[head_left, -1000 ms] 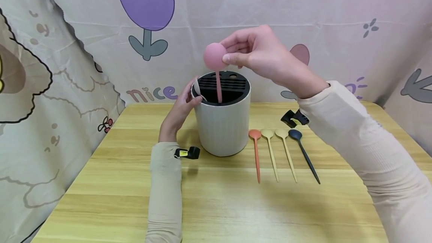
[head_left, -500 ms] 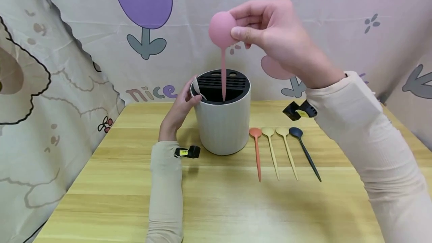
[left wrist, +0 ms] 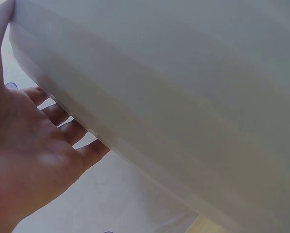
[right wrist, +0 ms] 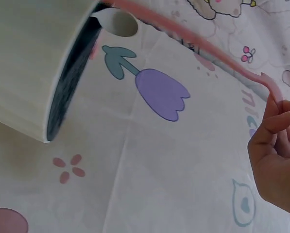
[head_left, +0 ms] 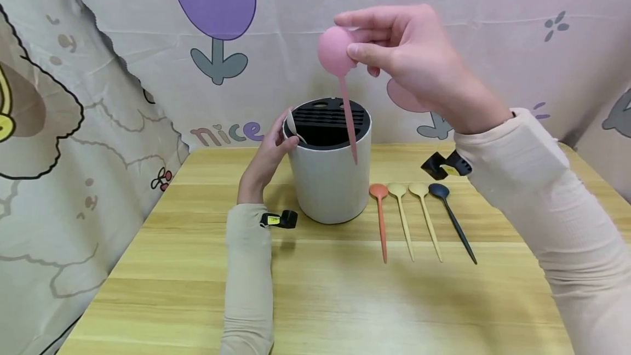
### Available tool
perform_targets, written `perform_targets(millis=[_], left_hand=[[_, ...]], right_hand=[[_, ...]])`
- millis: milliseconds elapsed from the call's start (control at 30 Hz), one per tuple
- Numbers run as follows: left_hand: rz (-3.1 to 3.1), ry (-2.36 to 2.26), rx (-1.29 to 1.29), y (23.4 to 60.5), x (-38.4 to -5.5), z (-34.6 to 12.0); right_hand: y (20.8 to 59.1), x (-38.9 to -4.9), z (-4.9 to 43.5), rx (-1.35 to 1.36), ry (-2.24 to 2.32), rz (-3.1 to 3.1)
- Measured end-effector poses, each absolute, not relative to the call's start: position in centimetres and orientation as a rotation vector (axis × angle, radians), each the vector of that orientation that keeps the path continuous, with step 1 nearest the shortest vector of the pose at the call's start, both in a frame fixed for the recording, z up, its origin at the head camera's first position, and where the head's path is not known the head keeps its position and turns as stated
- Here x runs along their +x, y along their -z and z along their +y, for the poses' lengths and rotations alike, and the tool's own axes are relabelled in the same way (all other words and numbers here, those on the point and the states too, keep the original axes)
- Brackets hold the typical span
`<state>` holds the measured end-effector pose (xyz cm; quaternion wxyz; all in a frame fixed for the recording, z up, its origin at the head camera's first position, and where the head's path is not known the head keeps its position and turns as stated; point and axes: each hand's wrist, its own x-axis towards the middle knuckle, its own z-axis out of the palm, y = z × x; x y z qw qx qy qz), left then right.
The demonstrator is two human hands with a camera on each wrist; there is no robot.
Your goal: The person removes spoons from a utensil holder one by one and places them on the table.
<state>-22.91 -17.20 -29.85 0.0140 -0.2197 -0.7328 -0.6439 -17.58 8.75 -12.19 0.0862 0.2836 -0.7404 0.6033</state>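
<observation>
A pink spoon [head_left: 349,116] hangs bowl-up from my right hand [head_left: 414,59], which pinches the bowl's edge between thumb and fingers. The handle slants down, and its tip appears in front of the holder's right front rim. My left hand [head_left: 270,152] grips the left side of a white round utensil holder [head_left: 331,185], thumb at the rim; in the left wrist view the fingers [left wrist: 69,127] lie against its wall. Inside the holder's black-topped opening, a white spoon [head_left: 291,122] leans at the left, beside my left thumb; the right wrist view also shows its bowl [right wrist: 119,23].
To the right of the holder, an orange spoon [head_left: 379,218], two cream spoons [head_left: 403,218] and a dark blue spoon [head_left: 451,213] lie in a row on the wooden table [head_left: 345,300]. A printed cloth [head_left: 296,10] hangs behind the table.
My right hand has lifted the pink spoon and moved it to the right; its tip has gone from within the holder's opening to in front of the rim. The left hand keeps its grip.
</observation>
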Motion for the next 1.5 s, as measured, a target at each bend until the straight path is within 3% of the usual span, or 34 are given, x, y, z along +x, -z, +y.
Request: perform_targets(millis=[300, 1500], left_hand=[[-2.284, 2.004, -0.696, 29.7, -22.8, -17.2], [-2.275, 2.032, -0.7, 29.5, -22.7, -17.1]], right_hand=[[14.0, -18.0, 8.7, 0.795, -1.957, -2.161], [20.7, -19.7, 10.6, 0.592, -1.774, -2.587]])
